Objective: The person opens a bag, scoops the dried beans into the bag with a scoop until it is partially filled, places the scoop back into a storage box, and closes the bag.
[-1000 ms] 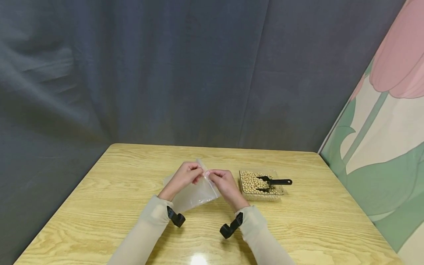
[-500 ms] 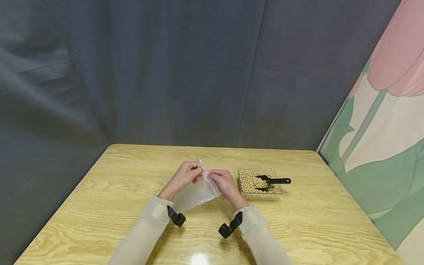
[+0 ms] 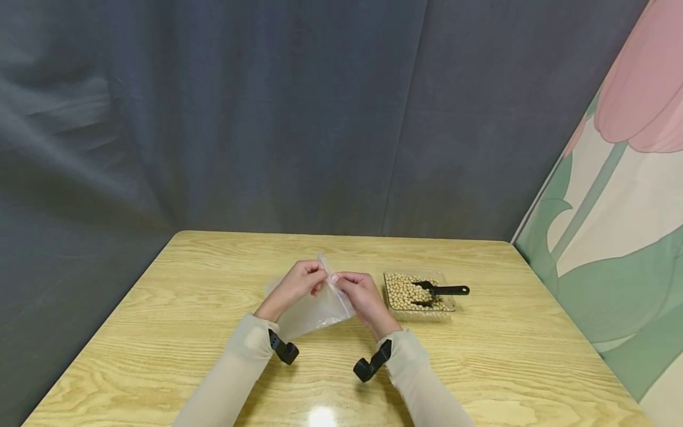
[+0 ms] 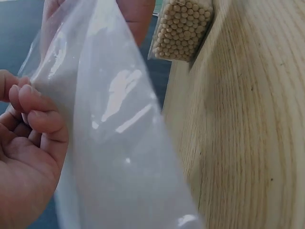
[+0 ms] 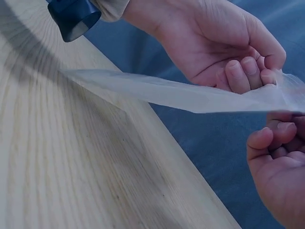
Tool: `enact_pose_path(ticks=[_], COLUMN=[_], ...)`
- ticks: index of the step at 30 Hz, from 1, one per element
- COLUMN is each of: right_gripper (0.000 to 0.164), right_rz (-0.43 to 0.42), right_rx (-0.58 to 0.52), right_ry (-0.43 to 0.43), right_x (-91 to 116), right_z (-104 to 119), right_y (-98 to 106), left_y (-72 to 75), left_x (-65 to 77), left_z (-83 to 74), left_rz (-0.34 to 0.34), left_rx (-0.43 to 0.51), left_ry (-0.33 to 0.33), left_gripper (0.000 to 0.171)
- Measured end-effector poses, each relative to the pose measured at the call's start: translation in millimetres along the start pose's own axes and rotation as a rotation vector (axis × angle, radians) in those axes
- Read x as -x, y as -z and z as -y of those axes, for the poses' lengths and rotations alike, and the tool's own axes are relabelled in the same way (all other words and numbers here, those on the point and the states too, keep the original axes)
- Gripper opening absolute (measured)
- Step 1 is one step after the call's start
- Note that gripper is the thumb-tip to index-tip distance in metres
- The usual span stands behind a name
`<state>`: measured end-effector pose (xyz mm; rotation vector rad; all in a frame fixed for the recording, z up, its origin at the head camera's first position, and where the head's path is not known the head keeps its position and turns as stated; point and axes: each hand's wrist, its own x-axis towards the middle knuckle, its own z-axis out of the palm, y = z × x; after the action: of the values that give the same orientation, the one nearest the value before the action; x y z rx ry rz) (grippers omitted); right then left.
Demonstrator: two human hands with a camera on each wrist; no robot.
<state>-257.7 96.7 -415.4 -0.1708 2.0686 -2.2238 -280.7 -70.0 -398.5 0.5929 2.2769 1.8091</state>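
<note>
A clear plastic zip bag (image 3: 312,311) is held up between both hands, its zip edge running slantwise toward the right. My left hand (image 3: 299,286) pinches this edge on one side, thumb and fingertips curled together. Facing it, my right hand (image 3: 363,296) pinches the same edge, with the two sets of fingertips close to each other. In the left wrist view the bag (image 4: 121,129) hangs as a smooth, shiny sheet beside the left hand (image 4: 31,138). The right wrist view shows the bag (image 5: 167,95) nearly edge-on, the right hand (image 5: 281,167) below it.
Right of the hands stands a clear plastic box (image 3: 421,317) of round, pale beans (image 3: 400,290). A black scoop (image 3: 448,290) lies in them, handle over the box's right side. The wooden table (image 3: 160,332) meets a dark curtain (image 3: 288,118) at the back.
</note>
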Motion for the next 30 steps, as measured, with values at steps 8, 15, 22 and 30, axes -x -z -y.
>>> enact_pose_path(ticks=[8, 15, 22, 30], right_gripper=[0.034, 0.03, 0.027, 0.028], right_rz=[0.042, 0.026, 0.027, 0.046], right_rx=[0.056, 0.093, 0.142, 0.165], right_ry=[0.001, 0.045, 0.07, 0.058], right_x=[-1, 0, 1, 0], right_z=[2, 4, 4, 4], right_y=[6, 6, 6, 8], left_y=[2.0, 4.4, 8.0, 10.0], left_x=[9.2, 6.7, 3.9, 6.3], left_z=[-21.6, -17.3, -5.0, -4.0], left_rz=[0.026, 0.034, 0.033, 0.046], left_rx=[0.006, 0.001, -0.014, -0.025], left_ry=[0.014, 0.02, 0.003, -0.04], left_gripper=[0.026, 0.024, 0.023, 0.022])
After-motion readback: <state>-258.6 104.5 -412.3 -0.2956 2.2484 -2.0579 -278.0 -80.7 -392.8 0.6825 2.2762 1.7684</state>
